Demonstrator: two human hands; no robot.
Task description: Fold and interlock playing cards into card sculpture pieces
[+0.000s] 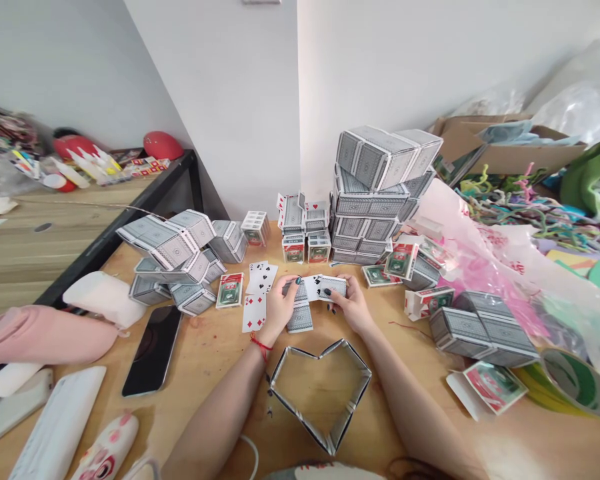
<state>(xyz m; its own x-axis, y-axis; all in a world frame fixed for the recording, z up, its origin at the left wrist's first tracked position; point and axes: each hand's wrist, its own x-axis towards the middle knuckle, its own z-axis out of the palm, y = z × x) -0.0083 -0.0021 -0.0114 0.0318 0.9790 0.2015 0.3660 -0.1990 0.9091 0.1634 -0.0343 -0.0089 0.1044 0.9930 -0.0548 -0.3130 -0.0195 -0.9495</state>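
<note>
Both of my hands are at mid-table, closed on playing cards. My left hand [283, 303] pinches grey-backed cards with its thumb on top, and my right hand [351, 303] pinches another grey-backed playing card [334, 287]. A spade-faced card [314, 288] shows between the hands. Below them a grey-backed card [300, 319] lies on the table. Face-up cards [254, 312] lie left of my left hand, beside a green-and-red card box [229, 291]. Between my forearms stands a heart-shaped frame [321, 393] of folded cards.
A tall stack of card-built blocks [370, 200] rises at the back right, with another stack [175, 257] at the left. Card boxes [401, 259] lie around. A black phone [153, 350] is at left; a tape roll [570, 383] and pink plastic bag [495, 267] are at right.
</note>
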